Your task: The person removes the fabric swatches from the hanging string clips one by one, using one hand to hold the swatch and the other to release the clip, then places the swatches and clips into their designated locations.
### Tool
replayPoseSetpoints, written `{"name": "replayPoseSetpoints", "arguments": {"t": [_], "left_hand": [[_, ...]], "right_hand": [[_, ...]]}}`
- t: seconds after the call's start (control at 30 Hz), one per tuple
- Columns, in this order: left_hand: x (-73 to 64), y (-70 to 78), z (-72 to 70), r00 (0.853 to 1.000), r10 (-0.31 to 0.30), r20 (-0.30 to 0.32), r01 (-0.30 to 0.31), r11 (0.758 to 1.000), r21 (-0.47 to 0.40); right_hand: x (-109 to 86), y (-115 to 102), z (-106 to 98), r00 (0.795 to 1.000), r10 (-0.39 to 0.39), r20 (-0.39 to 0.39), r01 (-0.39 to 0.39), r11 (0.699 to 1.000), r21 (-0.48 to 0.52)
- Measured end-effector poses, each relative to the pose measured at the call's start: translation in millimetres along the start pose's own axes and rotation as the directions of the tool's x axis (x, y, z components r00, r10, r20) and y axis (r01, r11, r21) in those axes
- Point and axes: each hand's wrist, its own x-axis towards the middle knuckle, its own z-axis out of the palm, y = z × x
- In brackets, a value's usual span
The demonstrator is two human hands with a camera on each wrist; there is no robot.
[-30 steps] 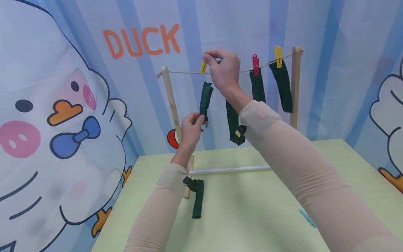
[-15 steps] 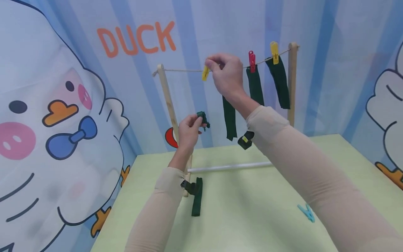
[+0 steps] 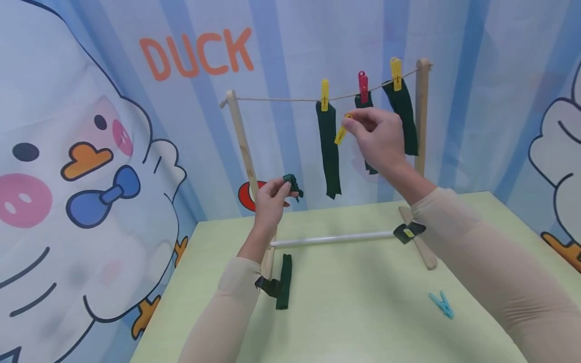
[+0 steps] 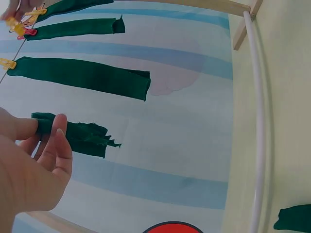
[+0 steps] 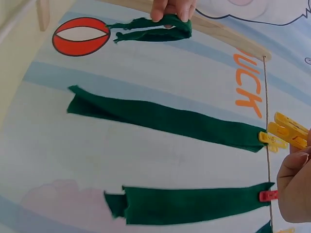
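One dark-green fabric strip (image 4: pixel 87 138) in L hand (image 3: pixel 271 201), one yellow plastic clothespin (image 3: pixel 341 132) in R hand (image 3: pixel 381 138)

Qty: strips x5, i.e. 3 hung strips (image 3: pixel 329 151) on thin tan twine (image 3: pixel 277 100), 1 held, 1 table strip (image 3: pixel 285 267) on the pale-green table (image 3: pixel 345 312). Pins also x5: 3 yellow (1 held, plus 2 pegged yellow pins (image 3: pixel 324 96) on twine), 1 red plastic pin (image 3: pixel 363 88) on twine, 1 light-blue plastic pin (image 3: pixel 442 305) on table. Each hung strip has its own pin. Upright wooden posts (image 3: pixel 422 116) x2, white round rod (image 3: pixel 336 238) x1 btwn them, low down. Black wrist cams (image 3: pixel 409 232) x2.

Pos'n: L hand pinches its strip btwn thumb & fingers; strip is doubled over, ends loose, below twine's L stretch, L of the nearest hung strip & well apart from R hand. R hand pinches its pin by thumb & fingertips; pin is off the twine, tilted, by the R edge of that nearest hung strip. R hand partly hides the middle hung strip in head view. Table strip lies below L hand, near L post; blue pin lies below R hand, toward table's R side.

Text: orange caps "DUCK" (image 3: pixel 195 55) on blue-striped backdrop (image 3: pixel 290 50), upper L.
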Motion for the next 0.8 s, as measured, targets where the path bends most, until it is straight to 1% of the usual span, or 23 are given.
{"name": "replayPoseSetpoints", "arguments": {"t": [0.07,0.2,0.3,0.37,0.43,0.5,0.57,0.63,0.7,0.8], "left_hand": [[-2.1,-2.0,-0.5,1.000,-0.008,0.003,0.008,1.000,-0.001],[-7.8,-5.6,-0.4,0.999,-0.049,-0.002,0.048,0.999,-0.008],[-12.4,-10.1,0.6,0.997,-0.073,0.000,0.073,0.997,-0.008],[-15.5,-14.5,1.1,0.997,-0.080,0.004,0.080,0.997,-0.002],[-18.4,-19.0,1.6,0.996,-0.083,0.012,0.083,0.997,0.005],[-21.4,-23.6,1.8,0.996,-0.087,0.016,0.087,0.996,0.009],[-24.7,-28.3,2.0,0.995,-0.095,0.014,0.094,0.995,0.016],[-28.7,-32.2,2.3,0.994,-0.109,0.010,0.109,0.994,0.020],[-32.7,-36.2,3.2,0.991,-0.130,0.008,0.130,0.991,0.021],[-38.9,-40.4,1.0,0.988,-0.152,0.008,0.151,0.988,0.031]], "right_hand": [[-9.1,2.6,-10.7,1.000,0.008,0.008,-0.008,0.999,-0.042],[-27.1,11.3,-30.1,0.999,0.013,0.038,-0.010,0.997,-0.079],[-40.8,22.6,-44.8,0.997,0.032,0.068,-0.024,0.993,-0.116],[-50.1,32.0,-55.1,0.992,0.063,0.105,-0.047,0.988,-0.149],[-59.7,42.3,-65.5,0.983,0.109,0.150,-0.081,0.980,-0.183],[-70.3,53.6,-76.1,0.966,0.166,0.198,-0.121,0.968,-0.222],[-82.3,65.9,-86.4,0.948,0.211,0.237,-0.144,0.952,-0.271],[-95.6,78.1,-96.0,0.934,0.244,0.261,-0.158,0.937,-0.312],[-109.3,89.5,-105.7,0.924,0.263,0.278,-0.156,0.923,-0.353],[-128.2,102.9,-114.7,0.907,0.292,0.302,-0.161,0.907,-0.390]]}}
